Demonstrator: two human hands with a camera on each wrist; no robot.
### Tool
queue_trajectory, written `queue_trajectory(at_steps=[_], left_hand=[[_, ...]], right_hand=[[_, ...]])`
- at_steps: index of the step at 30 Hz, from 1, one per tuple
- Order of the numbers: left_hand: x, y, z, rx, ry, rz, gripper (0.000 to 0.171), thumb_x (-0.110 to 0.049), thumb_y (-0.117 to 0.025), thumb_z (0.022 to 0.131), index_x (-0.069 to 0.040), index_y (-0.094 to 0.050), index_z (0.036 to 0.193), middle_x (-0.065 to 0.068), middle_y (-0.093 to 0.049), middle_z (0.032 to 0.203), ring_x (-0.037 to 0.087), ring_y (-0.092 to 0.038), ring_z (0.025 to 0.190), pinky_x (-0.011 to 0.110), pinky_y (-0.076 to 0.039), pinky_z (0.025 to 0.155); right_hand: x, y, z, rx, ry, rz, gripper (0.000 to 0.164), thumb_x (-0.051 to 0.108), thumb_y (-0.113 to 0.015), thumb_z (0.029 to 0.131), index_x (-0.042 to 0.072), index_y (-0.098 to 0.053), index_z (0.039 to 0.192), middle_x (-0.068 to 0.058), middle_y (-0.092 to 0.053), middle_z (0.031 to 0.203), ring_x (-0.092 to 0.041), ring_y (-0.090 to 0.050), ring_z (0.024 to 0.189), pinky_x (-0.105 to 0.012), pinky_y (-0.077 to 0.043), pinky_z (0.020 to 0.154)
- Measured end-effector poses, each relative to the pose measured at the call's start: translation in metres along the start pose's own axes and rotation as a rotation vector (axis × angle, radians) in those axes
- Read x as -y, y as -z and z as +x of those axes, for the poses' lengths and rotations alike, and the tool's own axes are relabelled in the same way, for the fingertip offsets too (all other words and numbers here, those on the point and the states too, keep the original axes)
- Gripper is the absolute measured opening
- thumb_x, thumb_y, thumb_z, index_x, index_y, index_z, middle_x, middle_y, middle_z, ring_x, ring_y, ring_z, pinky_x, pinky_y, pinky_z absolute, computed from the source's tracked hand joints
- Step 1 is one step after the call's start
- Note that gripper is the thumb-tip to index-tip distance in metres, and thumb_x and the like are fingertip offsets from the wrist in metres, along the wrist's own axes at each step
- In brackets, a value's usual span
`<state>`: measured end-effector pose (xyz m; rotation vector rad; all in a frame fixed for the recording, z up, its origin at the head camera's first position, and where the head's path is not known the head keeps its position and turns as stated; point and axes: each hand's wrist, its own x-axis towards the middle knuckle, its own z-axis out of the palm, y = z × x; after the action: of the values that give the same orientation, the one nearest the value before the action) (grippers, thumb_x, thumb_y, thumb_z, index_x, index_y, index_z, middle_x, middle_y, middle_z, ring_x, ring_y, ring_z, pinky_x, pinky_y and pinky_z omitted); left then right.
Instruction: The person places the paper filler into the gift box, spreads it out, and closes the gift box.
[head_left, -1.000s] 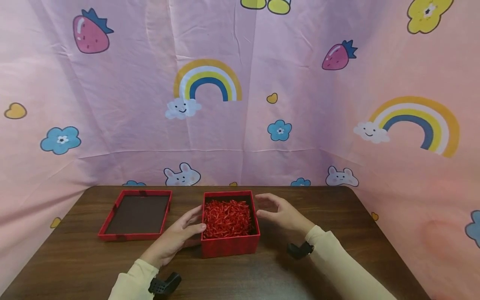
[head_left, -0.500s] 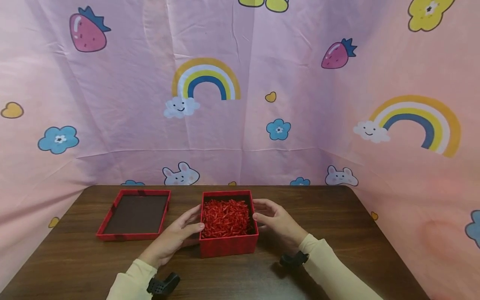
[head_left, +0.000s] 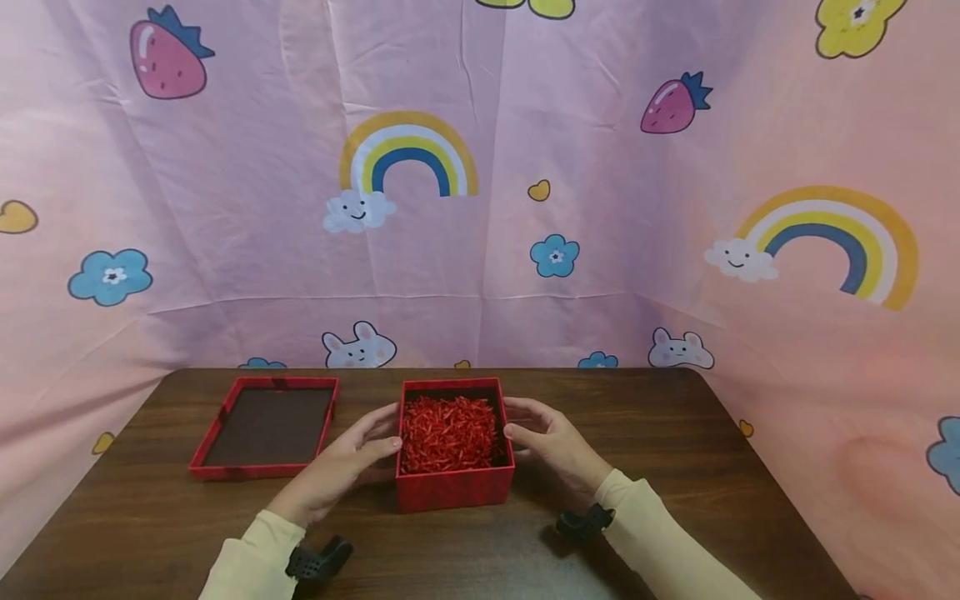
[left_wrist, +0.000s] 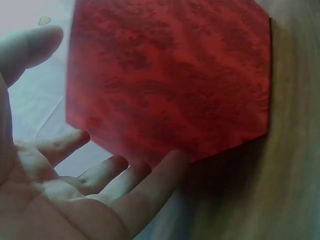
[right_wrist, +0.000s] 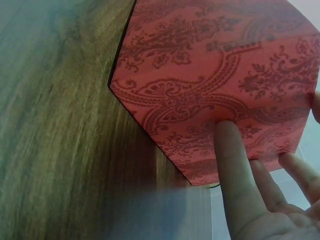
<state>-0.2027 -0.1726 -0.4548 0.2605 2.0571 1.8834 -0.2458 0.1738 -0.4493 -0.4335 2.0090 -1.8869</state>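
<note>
A square red box (head_left: 454, 490) with a dark inside stands on the table, its top uncovered. Red shredded paper (head_left: 450, 433) fills much of it. My left hand (head_left: 333, 467) is at the box's left side, fingers extended along the patterned wall (left_wrist: 170, 75); its thumb is held apart from the wall in the left wrist view. On the opposite side, my right hand (head_left: 558, 446) has its extended fingers against the wall (right_wrist: 200, 85), with the thumb close to the rim. Some fingertips of both hands are hidden behind the box in the head view.
Left of the box lies a shallow red lid (head_left: 273, 427), dark inside face up. The brown wooden table (head_left: 675, 500) runs back to a pink and purple printed cloth (head_left: 525, 150). Each wrist wears a black device.
My right hand has come in from slightly off the box to touch its right wall. The left thumb has eased back a little from the left rim. The head view has shifted slightly.
</note>
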Motion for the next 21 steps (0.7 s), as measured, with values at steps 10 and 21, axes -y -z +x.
queue_trajectory(at_steps=[10, 21], left_hand=[[-0.029, 0.052, -0.018, -0.078, -0.076, 0.071, 0.074, -0.033, -0.058, 0.107, -0.016, -0.016, 0.166, 0.025, -0.025, 0.165, 0.048, -0.032, 0.147, 0.05, -0.054, 0.102], [-0.046, 0.141, -0.046, -0.246, -0.061, 0.336, 0.079, -0.041, -0.052, 0.109, -0.008, -0.009, 0.166, 0.028, -0.038, 0.155, -0.001, -0.051, 0.119, 0.038, -0.06, 0.093]], right_hand=[[0.0, 0.001, 0.0, 0.011, 0.0, 0.0, 0.058, 0.022, -0.068, 0.102, 0.009, -0.047, 0.153, -0.018, -0.054, 0.149, -0.034, -0.06, 0.128, -0.053, -0.059, 0.094], [0.0, 0.001, 0.002, 0.011, -0.011, -0.009, 0.056, 0.023, -0.067, 0.103, 0.01, -0.047, 0.154, -0.018, -0.053, 0.15, -0.035, -0.06, 0.127, -0.052, -0.059, 0.094]])
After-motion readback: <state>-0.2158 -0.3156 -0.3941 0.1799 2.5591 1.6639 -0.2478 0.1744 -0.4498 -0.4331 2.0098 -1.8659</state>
